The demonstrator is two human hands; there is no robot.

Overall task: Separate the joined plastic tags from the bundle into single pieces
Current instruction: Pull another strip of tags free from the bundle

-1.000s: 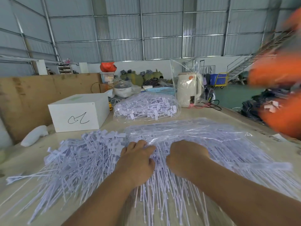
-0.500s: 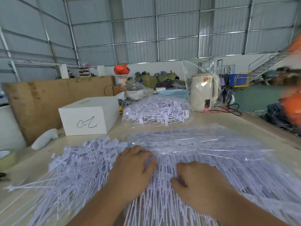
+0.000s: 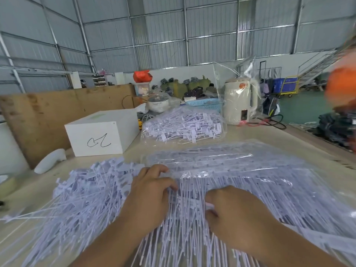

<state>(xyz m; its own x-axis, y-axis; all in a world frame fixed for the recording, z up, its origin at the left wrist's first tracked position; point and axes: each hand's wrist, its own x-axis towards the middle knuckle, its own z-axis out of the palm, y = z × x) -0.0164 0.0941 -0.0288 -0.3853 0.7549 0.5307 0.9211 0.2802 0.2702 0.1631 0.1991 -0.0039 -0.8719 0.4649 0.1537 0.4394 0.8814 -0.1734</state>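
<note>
Both hands work the same spot on the spread of white plastic tags. The left hand lies on the strands with its fingers curled down onto them, fingertips at the edge of a clear plastic bag; whether it pinches a strand or only presses cannot be told. The right hand has its fingers bent inward and appears to pinch a strand or two just beside the left hand's fingertips, though the contact itself is half hidden.

Directly under and around the grip lies the bundle of joined tags, their thin tails fanning toward the person and their heads tucked under the bag just beyond the fingers. To the left of the grip a loose heap of tags lies splayed in all directions on the table, likely pieces already pulled apart. Well beyond the grip sits a second bag of tags, with a white box to its left and a cream kettle to its right.

Judging by the piles, the work is partly done: a fair heap seems separated, yet the mass under the hands and stretching off to the right looks larger, and the far bag seems untouched.
</note>
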